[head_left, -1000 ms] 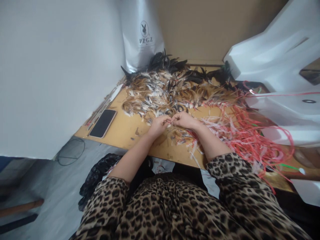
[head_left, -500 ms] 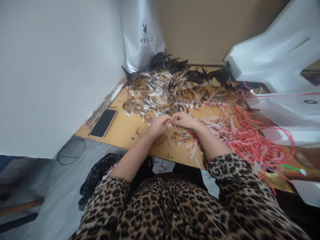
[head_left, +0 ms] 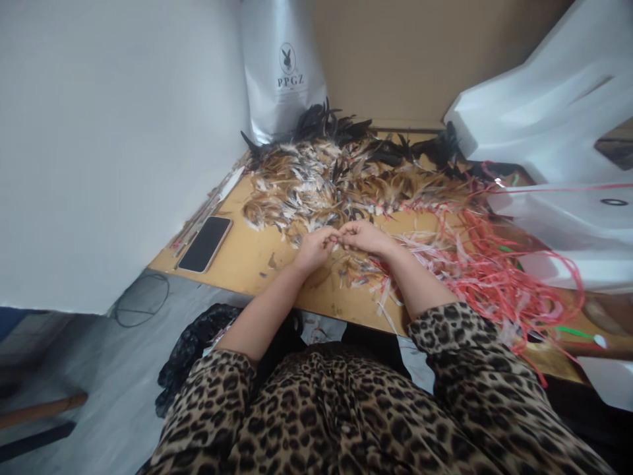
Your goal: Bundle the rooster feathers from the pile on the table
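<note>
Both forearms reach forward over the table (head_left: pixel 242 267), angled inward, so the left hand (head_left: pixel 315 249) and right hand (head_left: pixel 362 237) meet at the fingertips, low over the wood. The fingers of each are curled well in; whether they are fully closed, or pinch anything small, I cannot tell. The feathers (head_left: pixel 311 175) lie heaped just beyond the hands, and the red string (head_left: pixel 494 270) lies tangled to the right.

A big heap of feathers (head_left: pixel 309 175) is spread on the yellow table (head_left: pixel 247 264). Left of the heap, a phone (head_left: pixel 206 244) is laid flat. Right of the heap, red and white strings (head_left: pixel 494 277) are piled in a tangle.
</note>
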`<state>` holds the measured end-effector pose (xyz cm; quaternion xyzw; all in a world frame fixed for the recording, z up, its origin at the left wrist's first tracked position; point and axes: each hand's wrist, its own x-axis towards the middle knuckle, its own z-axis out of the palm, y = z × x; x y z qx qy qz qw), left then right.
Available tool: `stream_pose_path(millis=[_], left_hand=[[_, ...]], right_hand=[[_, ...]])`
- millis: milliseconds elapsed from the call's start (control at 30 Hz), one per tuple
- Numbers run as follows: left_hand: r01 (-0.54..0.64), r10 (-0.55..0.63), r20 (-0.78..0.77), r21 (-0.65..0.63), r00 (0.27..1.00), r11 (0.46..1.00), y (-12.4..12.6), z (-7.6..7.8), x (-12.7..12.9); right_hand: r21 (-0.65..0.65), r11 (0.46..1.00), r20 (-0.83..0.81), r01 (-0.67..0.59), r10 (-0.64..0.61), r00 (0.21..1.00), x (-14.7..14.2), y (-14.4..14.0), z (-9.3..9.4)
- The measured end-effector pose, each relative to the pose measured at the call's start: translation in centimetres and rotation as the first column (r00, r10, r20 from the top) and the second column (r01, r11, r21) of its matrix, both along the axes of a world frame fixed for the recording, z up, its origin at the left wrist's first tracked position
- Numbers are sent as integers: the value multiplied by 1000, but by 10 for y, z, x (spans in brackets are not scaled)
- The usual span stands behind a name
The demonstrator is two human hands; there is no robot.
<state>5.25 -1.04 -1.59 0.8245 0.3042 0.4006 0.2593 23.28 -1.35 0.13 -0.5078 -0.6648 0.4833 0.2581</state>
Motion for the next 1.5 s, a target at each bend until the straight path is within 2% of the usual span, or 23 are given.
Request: stream_pose_path(millis=[233,467,800,1000,1233,1400,1500], left_hand=[[-11,11,8,-6,1000,1000,1,-3,0],[-27,27,-5,4,1000,1000,4,-7,-1],[-125,126,-53,13,991,992,5,-9,-1],[-123,127,-73,51,989,991,6,-9,0],[-117,124,-97,73,988,990,6,-9,-1],[-110,117,-89,80,989,991,6,-7,-2],[-113,119,-82,71,990,991,6,-6,-3]], right_hand=[[-3,999,47,-41,41,998,0,2,1],[23,1000,78,-1,0,997,-1,1,1],[-30,999,-89,13,-16,996,-1,3,-8],[-49,999,-94,9,-13,996,-1,3,-8],[-56,989,-108,140,-145,984,-6,-2,0],[25,996,-184,90,-84,979,-5,-4,1],[89,993,-131,82,-70,989,-5,-4,1]])
